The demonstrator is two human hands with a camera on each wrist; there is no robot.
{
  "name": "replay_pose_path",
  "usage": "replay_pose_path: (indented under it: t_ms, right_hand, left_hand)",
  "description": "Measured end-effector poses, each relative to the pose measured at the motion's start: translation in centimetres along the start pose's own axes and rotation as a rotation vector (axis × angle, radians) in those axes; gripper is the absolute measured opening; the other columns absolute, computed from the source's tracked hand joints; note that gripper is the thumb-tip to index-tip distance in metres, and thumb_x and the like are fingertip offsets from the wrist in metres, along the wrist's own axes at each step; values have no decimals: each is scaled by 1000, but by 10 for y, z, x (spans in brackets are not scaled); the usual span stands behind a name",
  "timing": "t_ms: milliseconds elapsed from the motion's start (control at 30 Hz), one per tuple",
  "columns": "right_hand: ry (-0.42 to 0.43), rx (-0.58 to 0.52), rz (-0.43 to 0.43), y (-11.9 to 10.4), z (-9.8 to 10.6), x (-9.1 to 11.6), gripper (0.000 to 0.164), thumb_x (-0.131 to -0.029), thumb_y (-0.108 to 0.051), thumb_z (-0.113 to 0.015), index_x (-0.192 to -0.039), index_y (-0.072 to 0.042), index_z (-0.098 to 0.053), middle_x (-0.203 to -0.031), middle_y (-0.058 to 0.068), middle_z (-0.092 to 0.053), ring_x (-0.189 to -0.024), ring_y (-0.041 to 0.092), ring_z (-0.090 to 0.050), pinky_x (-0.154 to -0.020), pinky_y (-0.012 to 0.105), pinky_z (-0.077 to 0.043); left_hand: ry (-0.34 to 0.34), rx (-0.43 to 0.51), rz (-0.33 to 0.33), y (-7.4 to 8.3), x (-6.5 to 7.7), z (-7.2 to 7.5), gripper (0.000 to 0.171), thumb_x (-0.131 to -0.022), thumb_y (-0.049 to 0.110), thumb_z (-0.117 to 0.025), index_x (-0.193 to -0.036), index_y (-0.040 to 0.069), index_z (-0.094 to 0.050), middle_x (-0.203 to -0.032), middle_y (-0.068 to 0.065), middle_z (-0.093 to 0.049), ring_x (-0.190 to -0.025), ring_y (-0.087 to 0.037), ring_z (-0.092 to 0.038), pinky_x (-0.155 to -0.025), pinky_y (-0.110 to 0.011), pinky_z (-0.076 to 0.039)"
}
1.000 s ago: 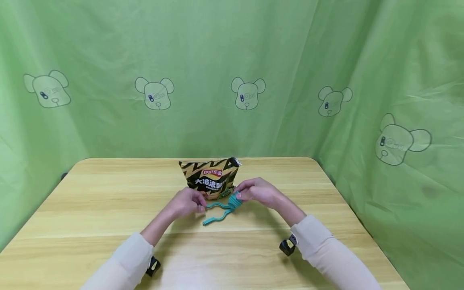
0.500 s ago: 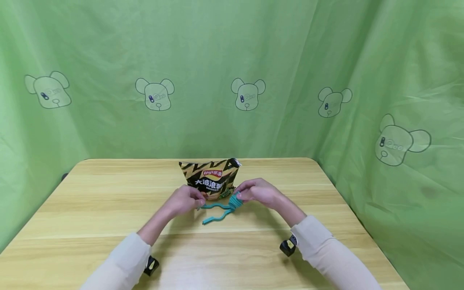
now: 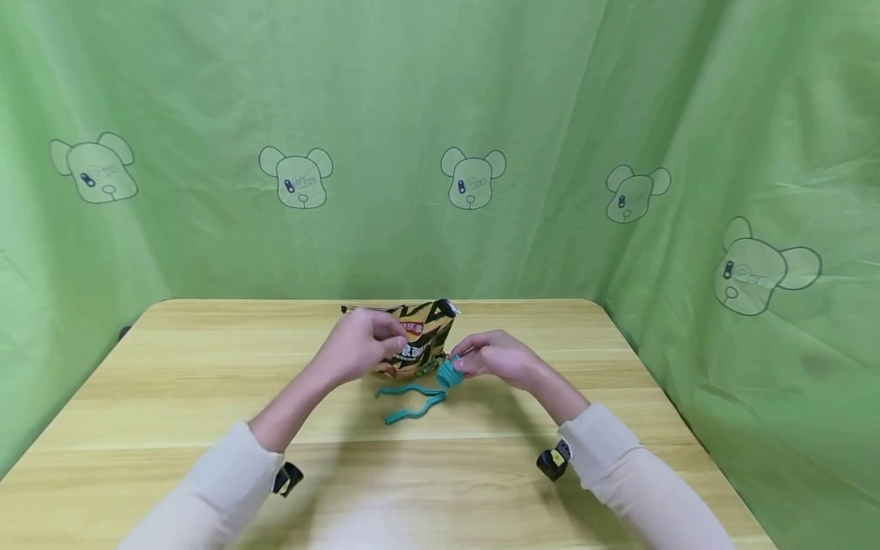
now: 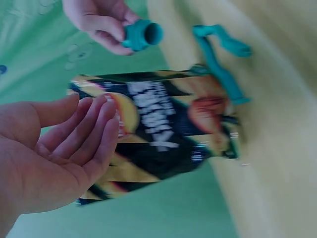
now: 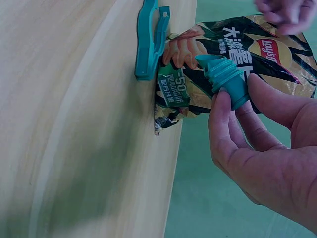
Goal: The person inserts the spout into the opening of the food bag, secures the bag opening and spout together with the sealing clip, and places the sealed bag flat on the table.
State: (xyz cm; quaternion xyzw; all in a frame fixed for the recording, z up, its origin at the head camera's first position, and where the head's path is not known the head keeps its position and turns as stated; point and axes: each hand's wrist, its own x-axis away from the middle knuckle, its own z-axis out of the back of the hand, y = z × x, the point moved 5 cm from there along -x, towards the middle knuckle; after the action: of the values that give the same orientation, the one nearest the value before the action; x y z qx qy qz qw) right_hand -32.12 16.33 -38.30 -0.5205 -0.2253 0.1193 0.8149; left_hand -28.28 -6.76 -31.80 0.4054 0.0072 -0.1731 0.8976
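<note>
My right hand [image 3: 496,359] pinches a teal threaded spout [image 5: 226,79] between thumb and fingers, above the table. The spout is hollow, with a round opening facing the camera in the left wrist view. A teal bag clip [image 3: 411,412] lies on the table with its two wavy arms spread apart. My left hand [image 3: 357,345] is raised in front of a Lay's chip bag [image 3: 431,328] and holds nothing, its fingers loosely bent. It hides the left part of the bag in the head view. The black and gold bag stands upright behind the clip.
The wooden table [image 3: 172,397] extends on both sides of the bag. Green curtains [image 3: 385,92] printed with bear heads hang behind it and along the sides. Black wrist cameras [image 3: 554,461] are strapped under both sleeves.
My left hand has let go of the clip's arm and risen in front of the bag. My right hand has lifted the spout slightly, apart from the clip, which stays on the table.
</note>
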Motion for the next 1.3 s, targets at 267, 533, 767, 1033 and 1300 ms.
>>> replay_pose_path:
  t_ms: [267,533,767,1033,1300]
  right_hand:
    - [9,15,9,-4,7,1,31,-94,-12,-68,-121,5,-66,-102,11,-71,-96,24,-72,-101,42,-56]
    - [4,16,12,-9,8,4,31,-94,-11,-68,-120,5,-66,-103,11,-71,-96,25,-71,-103,44,-54]
    - [22,74,24,-17,17,6,32,-95,-15,-68,-121,2,-67,-107,13,-70,-100,27,-71,-106,47,-52]
    - [43,92,28,-35,32,11,33,-96,-17,-67,-125,0,-65,-106,11,-69,-105,28,-69,-108,50,-50]
    - [99,106,39,-59,51,18,33,-94,-16,-71,-124,-4,-66,-110,12,-69,-107,31,-68,-113,53,-44]
  left_hand:
    - [170,-45,-111,47,-15,26,12,-93,16,-74,-102,9,-78,-92,-3,-78,-83,-18,-72,-76,-34,-60]
    - [145,-91,-71,43,-31,18,25,-88,15,-79,-112,7,-76,-102,-9,-78,-90,-21,-74,-77,-33,-62]
    - [141,-81,-62,35,-35,16,16,-86,6,-79,-102,6,-79,-93,-7,-79,-83,-20,-75,-73,-31,-63]
    - [162,-111,-73,35,-38,16,8,-89,7,-77,-96,8,-81,-90,-6,-79,-79,-18,-74,-70,-28,-62]
    - [170,-119,-78,33,-40,17,8,-89,4,-75,-94,8,-81,-89,-6,-79,-79,-18,-74,-71,-28,-62]
